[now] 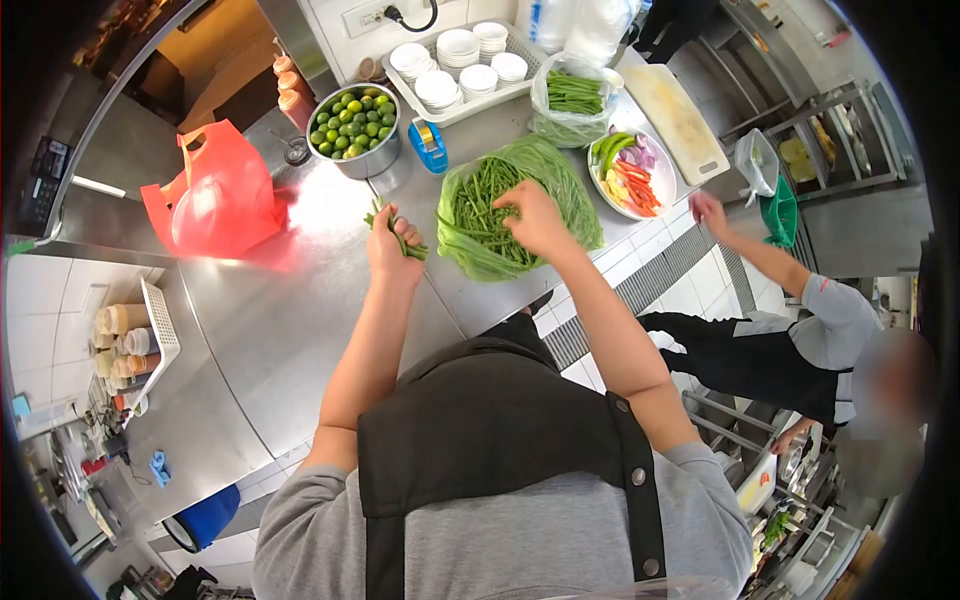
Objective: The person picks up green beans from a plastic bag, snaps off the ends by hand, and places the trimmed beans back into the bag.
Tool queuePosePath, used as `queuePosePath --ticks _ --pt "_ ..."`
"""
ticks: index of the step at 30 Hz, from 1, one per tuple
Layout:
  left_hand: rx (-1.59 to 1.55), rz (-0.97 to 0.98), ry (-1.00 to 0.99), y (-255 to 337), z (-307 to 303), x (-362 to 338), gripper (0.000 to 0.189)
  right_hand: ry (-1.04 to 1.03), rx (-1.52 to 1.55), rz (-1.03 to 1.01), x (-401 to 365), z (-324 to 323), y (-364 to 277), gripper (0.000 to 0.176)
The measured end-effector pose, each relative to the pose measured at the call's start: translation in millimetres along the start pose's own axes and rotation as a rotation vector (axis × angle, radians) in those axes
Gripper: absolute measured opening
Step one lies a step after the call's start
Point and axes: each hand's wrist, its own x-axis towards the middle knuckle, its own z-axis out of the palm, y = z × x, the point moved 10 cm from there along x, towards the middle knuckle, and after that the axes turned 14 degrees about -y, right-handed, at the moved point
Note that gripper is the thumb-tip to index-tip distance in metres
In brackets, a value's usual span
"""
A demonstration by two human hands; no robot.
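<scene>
My left hand (395, 249) is wrapped round a small bunch of green beans (416, 251), held above the steel counter, left of an open green plastic bag (582, 212). Loose green beans (485, 203) are heaped inside that bag. Over the heap, my right hand (537, 222) has its fingers bent in a pinch, with the tips among the beans. Exactly how many beans it grips is hidden. A blue tape dispenser (428, 148) stands just behind the bag's left side.
Behind stand a metal pot of limes (379, 160) and a tray (473, 108) of white cups. A red bag (215, 195) lies left. Rightward are a bag of long beans (568, 128), a plate of cut vegetables (668, 190) and a cutting board (677, 115). A co-worker (800, 345) is at right.
</scene>
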Motion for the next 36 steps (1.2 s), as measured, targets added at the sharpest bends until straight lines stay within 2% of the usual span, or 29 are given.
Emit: queuePosePath --ticks 1,2,5,8,11,14,16,17,19,23,26,29,30,33,34,36 --pt "0.020 0.013 0.010 2 -1 -2 0.025 -0.071 -0.093 0.002 4 14 -4 0.015" --pt "0.041 0.025 0.019 1 -2 -4 0.026 -0.117 -0.014 0.007 10 32 -6 0.017" --pt "0.170 0.039 0.065 -8 -4 -5 0.031 -0.051 0.021 -0.077 29 70 -30 0.016" --pt "0.224 0.018 0.076 -14 -1 -12 0.030 -0.002 -0.113 -0.074 39 84 -37 0.016" --pt "0.338 0.007 0.026 -8 14 -19 0.024 0.050 0.084 -0.073 45 65 -35 0.017" --pt "0.563 -0.025 -0.084 -5 29 -25 0.030 -0.111 0.786 0.060 47 57 -19 0.017" --pt "0.691 -0.102 -0.164 -9 47 -28 0.038 -0.087 0.959 0.044 38 38 -33 0.016" --pt "0.782 -0.104 -0.176 -7 58 -30 0.035 -0.064 1.021 0.053 32 30 -38 0.017" --pt "0.966 -0.113 -0.204 -6 82 -33 0.031 -0.034 1.039 0.079 25 20 -34 0.021" --pt "0.649 -0.093 -0.211 -7 95 -29 0.028 -0.038 0.994 0.102 1 9 -21 0.032" --pt "0.489 -0.041 -0.252 1 96 -25 0.027 -0.229 0.926 0.273 -28 31 -1 0.034" --pt "0.504 -0.012 -0.256 5 100 -26 0.027 -0.241 0.840 0.140 -40 30 -22 0.031" --pt "0.520 0.005 -0.242 6 101 -28 0.026 -0.178 0.806 0.151 -42 27 -26 0.023" --pt "0.564 0.071 -0.208 6 103 -31 0.024 -0.080 0.610 0.124 -43 16 -38 0.013" --pt "0.575 0.096 -0.199 6 104 -32 0.024 0.016 0.485 0.005 -42 4 -52 0.009" --pt "0.545 0.068 -0.187 3 99 -32 0.023 -0.085 0.463 -0.157 -40 5 -74 0.009"
